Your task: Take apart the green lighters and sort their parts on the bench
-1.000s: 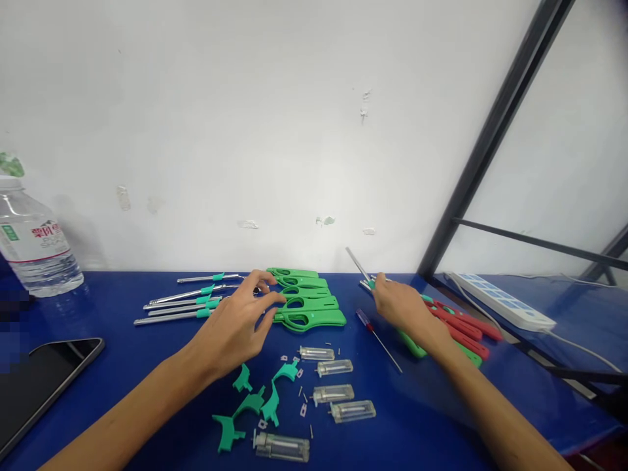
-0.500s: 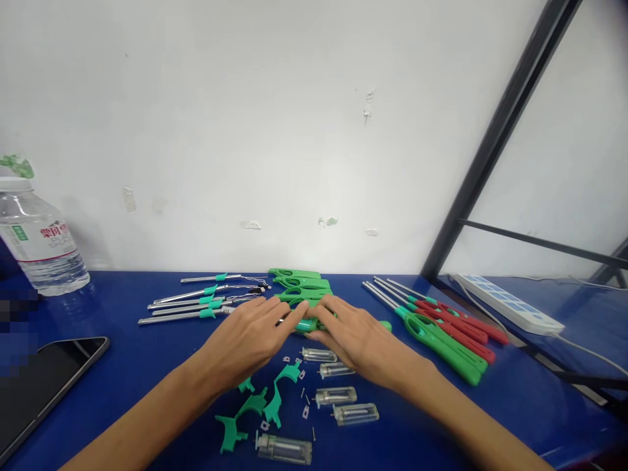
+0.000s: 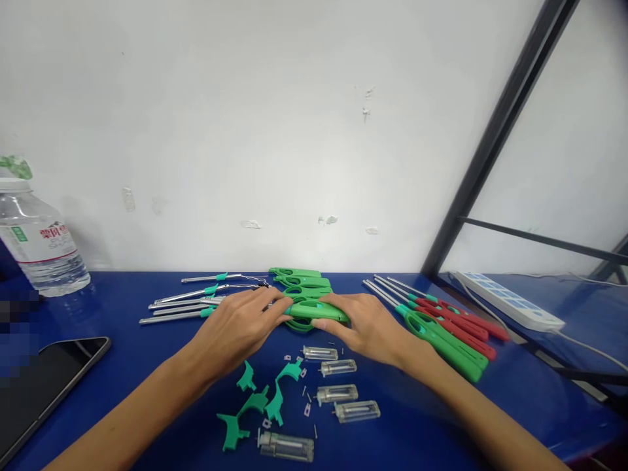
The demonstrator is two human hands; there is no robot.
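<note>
Between both hands, above the blue table, is a green lighter handle point(image 3: 316, 311). My left hand point(image 3: 243, 320) pinches its left end, where a metal rod meets it and is partly covered by the fingers. My right hand point(image 3: 367, 327) grips the handle's right end between thumb and fingers. Just behind lie several green handle shells point(image 3: 301, 282). Metal rods with teal collars point(image 3: 189, 302) and thin wires lie to the left. In front are clear fuel tanks point(image 3: 337, 393), teal curved triggers point(image 3: 252, 402), small pink pieces point(image 3: 307, 409) and screws point(image 3: 315, 431).
Red lighters point(image 3: 461, 326) and green lighters point(image 3: 444, 345) lie at the right. Beyond them are a white power strip point(image 3: 510, 301) and a dark metal frame point(image 3: 490, 140). A water bottle point(image 3: 44, 242) and a phone point(image 3: 49, 386) are at the left. A white wall point(image 3: 294, 131) stands behind.
My hands have moved apart a little, my right hand outward to the right. The green handle between them now shows its long side, turned roughly level.
</note>
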